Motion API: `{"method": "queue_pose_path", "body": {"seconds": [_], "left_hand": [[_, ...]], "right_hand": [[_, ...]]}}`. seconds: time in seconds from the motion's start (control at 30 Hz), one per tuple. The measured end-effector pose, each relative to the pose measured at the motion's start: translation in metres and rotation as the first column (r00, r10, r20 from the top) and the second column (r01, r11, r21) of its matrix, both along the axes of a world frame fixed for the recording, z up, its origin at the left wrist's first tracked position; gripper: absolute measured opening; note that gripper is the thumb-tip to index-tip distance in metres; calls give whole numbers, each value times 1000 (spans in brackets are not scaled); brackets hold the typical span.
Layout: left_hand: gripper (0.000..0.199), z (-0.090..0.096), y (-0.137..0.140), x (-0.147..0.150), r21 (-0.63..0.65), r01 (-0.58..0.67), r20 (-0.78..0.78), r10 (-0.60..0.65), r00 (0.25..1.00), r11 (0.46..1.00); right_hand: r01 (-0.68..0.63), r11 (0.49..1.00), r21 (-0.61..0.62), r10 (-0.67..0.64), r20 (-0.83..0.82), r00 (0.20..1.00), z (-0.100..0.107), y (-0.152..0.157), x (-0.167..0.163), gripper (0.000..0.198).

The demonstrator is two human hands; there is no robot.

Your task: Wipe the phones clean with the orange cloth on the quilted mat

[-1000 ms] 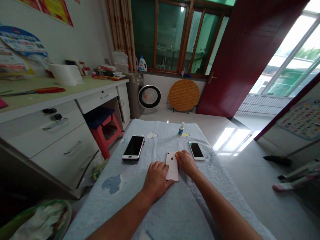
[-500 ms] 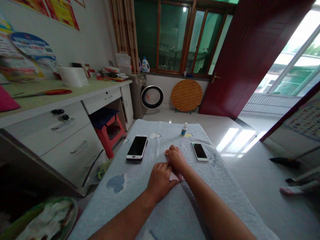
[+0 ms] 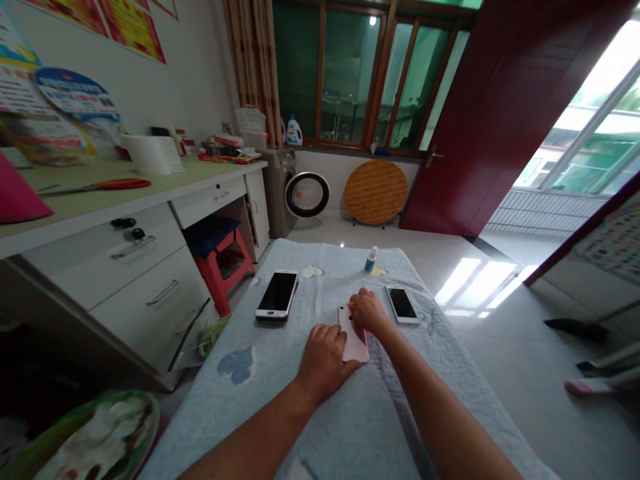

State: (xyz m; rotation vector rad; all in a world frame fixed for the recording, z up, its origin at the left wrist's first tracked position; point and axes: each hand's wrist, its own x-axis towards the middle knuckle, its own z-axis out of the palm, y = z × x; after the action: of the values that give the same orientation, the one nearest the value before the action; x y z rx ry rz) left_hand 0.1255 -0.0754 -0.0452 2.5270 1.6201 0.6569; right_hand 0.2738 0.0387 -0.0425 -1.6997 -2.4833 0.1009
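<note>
A pale pink phone (image 3: 355, 345) lies face down on the light blue cloth (image 3: 270, 420). My left hand (image 3: 321, 357) grips it along its left edge, with the thumb at the lower end. Over the phone's upper right part, my right hand (image 3: 369, 312) is closed on a small orange piece (image 3: 351, 305), mostly hidden by the fingers and pressed near the camera end. To the left lies a larger white-framed phone (image 3: 277, 293), screen up, on top of something dark. A smaller white phone (image 3: 402, 305) rests at the right, and a small spray bottle (image 3: 371, 261) stands behind.
A desk (image 3: 195, 183) with scissors (image 3: 117, 185) and a paper roll (image 3: 150, 155) runs along the left. Under it is a red stool (image 3: 220, 273). A bowl (image 3: 150, 427) with white paper sits at the lower left. Beyond stand a washing machine (image 3: 275, 193) and a round wooden tabletop (image 3: 376, 192).
My right hand has moved right and slightly up, from beside my left hand to the phone's right side. More of the phone's pink back shows. My left hand stays on the phone.
</note>
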Motion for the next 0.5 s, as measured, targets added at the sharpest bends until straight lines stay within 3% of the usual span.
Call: {"method": "queue_pose_path", "body": {"seconds": [0.27, 0.5], "left_hand": [[49, 1, 0, 0, -31, -12, 50, 13, 999, 999], [45, -3, 0, 1, 14, -40, 29, 40, 999, 999]], "right_hand": [[-108, 994, -6, 108, 15, 994, -2, 0, -34, 27], [-49, 998, -30, 49, 29, 998, 0, 0, -16, 30]]}}
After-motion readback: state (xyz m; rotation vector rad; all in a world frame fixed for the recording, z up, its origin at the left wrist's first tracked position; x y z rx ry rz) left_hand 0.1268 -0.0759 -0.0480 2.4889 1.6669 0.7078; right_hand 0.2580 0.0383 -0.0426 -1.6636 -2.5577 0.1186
